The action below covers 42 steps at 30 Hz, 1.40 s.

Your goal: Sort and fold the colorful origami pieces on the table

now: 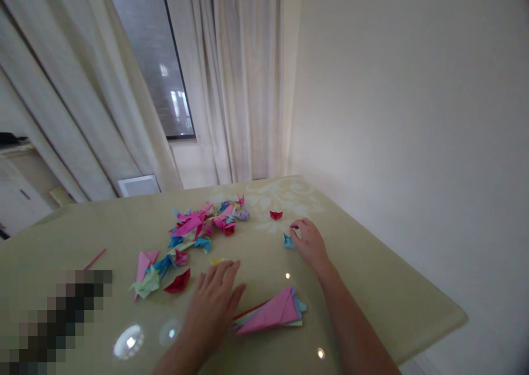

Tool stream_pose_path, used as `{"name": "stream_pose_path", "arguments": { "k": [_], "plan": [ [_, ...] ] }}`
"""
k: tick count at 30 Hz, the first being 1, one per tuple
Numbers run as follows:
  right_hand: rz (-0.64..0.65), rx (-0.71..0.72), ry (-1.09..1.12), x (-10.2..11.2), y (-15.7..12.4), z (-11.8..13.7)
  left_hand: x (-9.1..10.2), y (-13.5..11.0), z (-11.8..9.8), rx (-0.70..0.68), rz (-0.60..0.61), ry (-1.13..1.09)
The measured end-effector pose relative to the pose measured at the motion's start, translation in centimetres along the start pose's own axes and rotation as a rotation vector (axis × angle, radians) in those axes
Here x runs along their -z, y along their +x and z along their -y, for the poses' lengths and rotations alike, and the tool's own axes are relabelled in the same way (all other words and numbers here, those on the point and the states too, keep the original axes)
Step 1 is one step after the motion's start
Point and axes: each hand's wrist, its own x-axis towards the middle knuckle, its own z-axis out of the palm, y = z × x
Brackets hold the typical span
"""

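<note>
My right hand (309, 245) is at the right of the table, thumb and index finger curved with a gap between them. Close against its thumb side is a small light blue folded paper boat (288, 241), partly covered by the hand; it does not appear pinched. A red paper boat (276, 215) lies just beyond. Palm down and fingers spread, my left hand (215, 295) holds nothing. Beyond its fingertips a yellow paper piece (217, 261) peeks out. Between my forearms lies a stack of folded papers (273, 313), pink on top.
Left of centre is a heap of colourful origami (194, 223), trailing toward a red paper boat (177, 282) and a pale green folded piece (147, 284). A thin pink stick (95, 259) lies farther left. The glossy table (372, 287) ends near a white wall at right.
</note>
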Motion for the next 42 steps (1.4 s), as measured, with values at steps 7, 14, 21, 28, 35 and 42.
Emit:
{"name": "stream_pose_path", "arguments": {
  "k": [7,14,21,28,35,42],
  "plan": [
    [-0.059,-0.017,0.004,-1.3,2.3,0.6,-2.0,1.8,3.7,0.049,0.078,0.009],
    [0.175,0.007,-0.076,-3.9,7.9,0.5,-2.7,6.0,1.3,-0.057,0.080,-0.216],
    [0.374,0.104,-0.102,-4.6,8.9,1.0,-2.9,11.0,-3.6,-0.169,0.062,-0.405],
    [0.398,0.204,0.001,-1.8,2.6,-0.2,-2.1,11.9,-0.7,-0.194,-0.031,-0.353],
    [0.365,0.187,-0.004,-1.0,0.1,2.6,-2.2,11.2,5.8,0.121,0.015,0.120],
    [0.379,0.328,0.120,-1.9,-0.3,3.3,-2.3,11.3,6.4,0.138,0.007,-0.140]
  ]
}}
